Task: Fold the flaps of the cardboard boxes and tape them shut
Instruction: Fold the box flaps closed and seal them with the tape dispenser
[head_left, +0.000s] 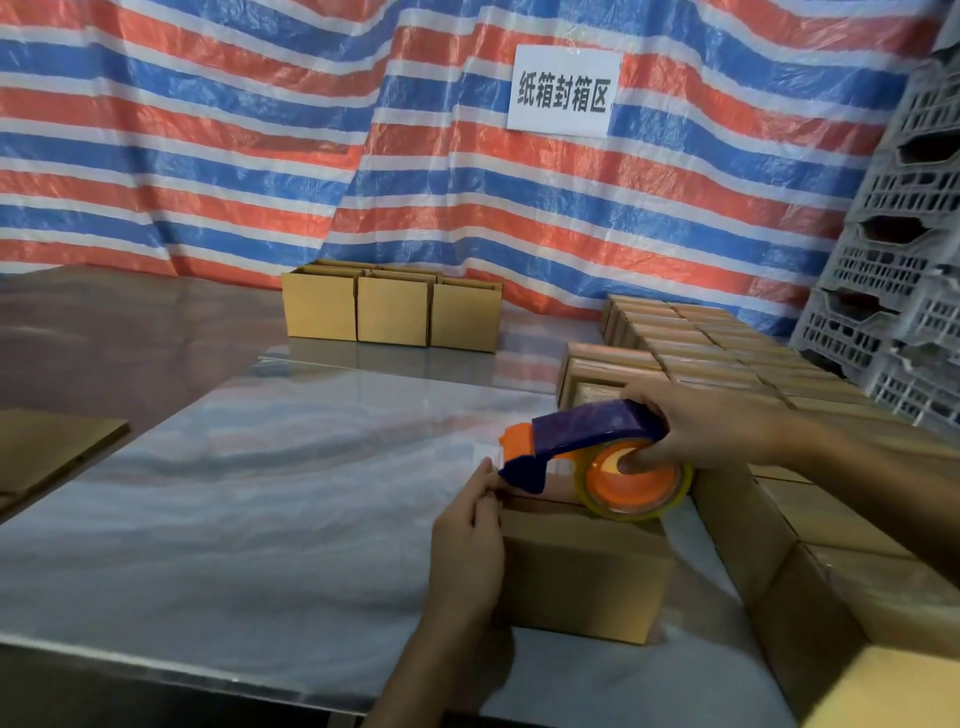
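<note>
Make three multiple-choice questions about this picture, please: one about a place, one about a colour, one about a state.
1. Where is the tape dispenser?
A. on the floor
B. on top of the near box
C. inside a crate

2. What colours is the dispenser's body?
A. blue and orange
B. green and white
C. black and yellow

3. What is the right hand doing?
A. hanging empty
B. lying flat and open
C. gripping the dispenser

Answers:
1 B: its roll meets the box's top.
2 A: the handle is blue, and the nose and hub are orange.
3 C: its fingers curl round the handle, with one digit in the hub.
</note>
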